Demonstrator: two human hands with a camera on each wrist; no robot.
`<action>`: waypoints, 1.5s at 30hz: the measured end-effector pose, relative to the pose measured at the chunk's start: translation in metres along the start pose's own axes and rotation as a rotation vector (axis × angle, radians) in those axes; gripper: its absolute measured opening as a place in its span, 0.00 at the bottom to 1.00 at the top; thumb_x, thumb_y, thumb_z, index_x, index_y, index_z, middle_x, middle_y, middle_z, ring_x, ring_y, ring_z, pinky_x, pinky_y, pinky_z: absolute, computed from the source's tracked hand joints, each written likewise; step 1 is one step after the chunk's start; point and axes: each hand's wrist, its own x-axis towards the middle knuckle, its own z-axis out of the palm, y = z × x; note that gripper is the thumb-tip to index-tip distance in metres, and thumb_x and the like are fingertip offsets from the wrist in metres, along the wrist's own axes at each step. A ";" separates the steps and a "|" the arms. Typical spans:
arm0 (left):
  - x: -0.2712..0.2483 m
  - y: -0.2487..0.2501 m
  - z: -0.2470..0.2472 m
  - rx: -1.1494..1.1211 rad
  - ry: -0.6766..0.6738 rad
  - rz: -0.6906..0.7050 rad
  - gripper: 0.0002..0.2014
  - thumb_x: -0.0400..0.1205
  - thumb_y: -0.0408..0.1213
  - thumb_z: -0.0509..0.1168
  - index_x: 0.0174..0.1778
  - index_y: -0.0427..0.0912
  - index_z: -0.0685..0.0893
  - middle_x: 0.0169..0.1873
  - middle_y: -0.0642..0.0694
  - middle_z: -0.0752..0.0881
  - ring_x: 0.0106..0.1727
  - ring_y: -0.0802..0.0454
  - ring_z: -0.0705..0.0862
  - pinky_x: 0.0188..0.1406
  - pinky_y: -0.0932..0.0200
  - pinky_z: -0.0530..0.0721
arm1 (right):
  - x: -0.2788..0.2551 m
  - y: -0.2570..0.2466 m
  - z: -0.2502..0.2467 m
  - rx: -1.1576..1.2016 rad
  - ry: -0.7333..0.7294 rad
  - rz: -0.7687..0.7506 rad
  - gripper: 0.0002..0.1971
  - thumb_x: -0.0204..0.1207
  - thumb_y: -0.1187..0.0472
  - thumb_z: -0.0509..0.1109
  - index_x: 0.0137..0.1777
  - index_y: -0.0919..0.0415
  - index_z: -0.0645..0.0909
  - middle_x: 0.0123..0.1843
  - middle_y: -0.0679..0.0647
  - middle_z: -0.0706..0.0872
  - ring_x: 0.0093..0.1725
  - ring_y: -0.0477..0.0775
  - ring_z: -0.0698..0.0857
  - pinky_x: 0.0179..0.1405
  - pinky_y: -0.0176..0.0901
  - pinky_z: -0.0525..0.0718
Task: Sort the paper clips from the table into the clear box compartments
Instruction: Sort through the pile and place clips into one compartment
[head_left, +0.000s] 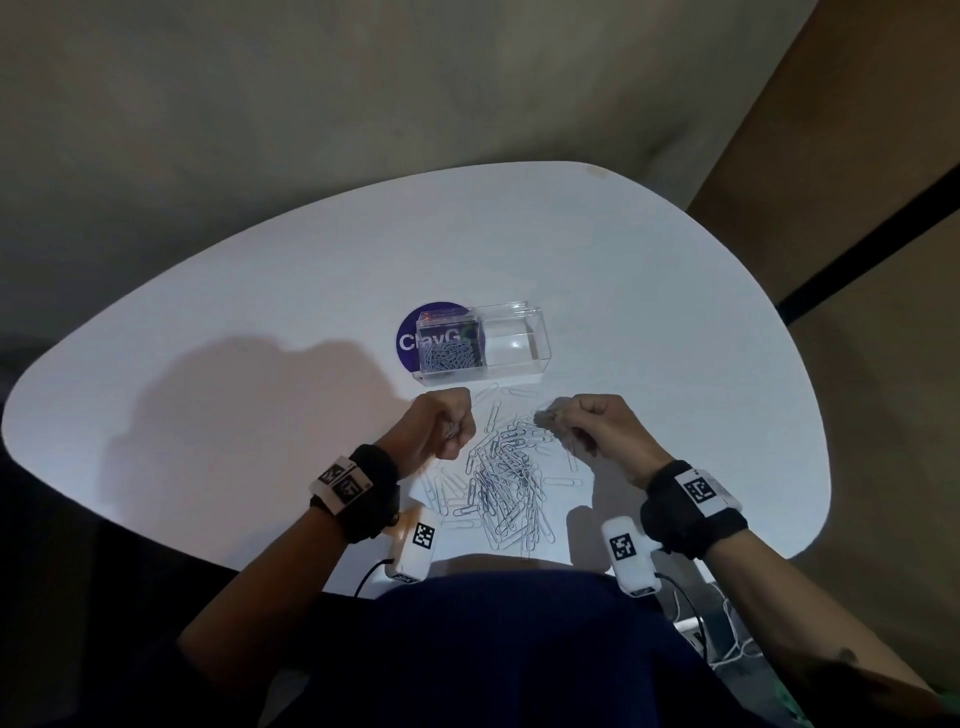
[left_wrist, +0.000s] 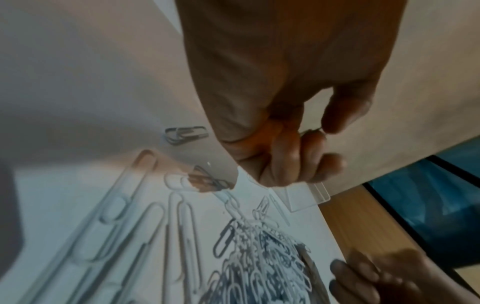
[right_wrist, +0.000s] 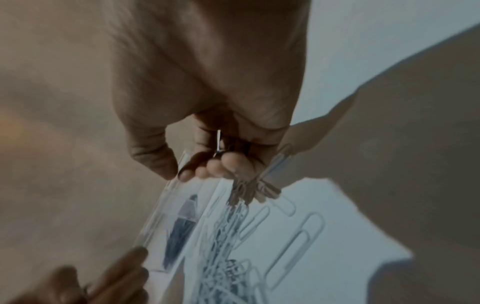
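White table (head_left: 649, 291), blurred clips (right_wrist: 244, 191) in right hand (head_left: 597, 423)

paper clips (head_left: 501, 475): silver, tangled heap on table, near edge | clear box (head_left: 480, 344): beyond heap, left compartment holds clips, right bare

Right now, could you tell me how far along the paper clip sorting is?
Done: the left compartment of the clear box already holds a heap of small clips, while the right compartment looks empty. In hand: the left hand pinches a clip or two and the right hand grips a small bunch. Left: a large tangled pile of clips, big and small, on the white table.
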 end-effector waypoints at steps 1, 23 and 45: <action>0.001 -0.001 0.002 -0.017 0.026 0.015 0.04 0.63 0.34 0.56 0.27 0.42 0.65 0.21 0.41 0.71 0.19 0.53 0.60 0.20 0.68 0.58 | 0.001 0.000 0.001 -0.096 0.023 -0.046 0.17 0.74 0.65 0.77 0.34 0.79 0.78 0.35 0.68 0.84 0.33 0.62 0.82 0.39 0.35 0.79; 0.017 -0.019 0.029 1.260 0.248 0.314 0.12 0.79 0.52 0.67 0.55 0.54 0.81 0.35 0.53 0.86 0.43 0.50 0.85 0.44 0.56 0.76 | 0.023 0.002 0.004 -0.913 0.168 -0.163 0.06 0.66 0.64 0.77 0.37 0.56 0.82 0.32 0.40 0.78 0.42 0.52 0.81 0.43 0.44 0.78; 0.005 -0.023 -0.001 1.189 0.335 0.457 0.03 0.77 0.42 0.71 0.42 0.49 0.88 0.23 0.55 0.82 0.26 0.57 0.77 0.34 0.63 0.72 | 0.005 -0.023 0.009 -0.076 0.018 0.019 0.11 0.80 0.68 0.69 0.37 0.73 0.84 0.29 0.53 0.82 0.24 0.45 0.71 0.23 0.31 0.69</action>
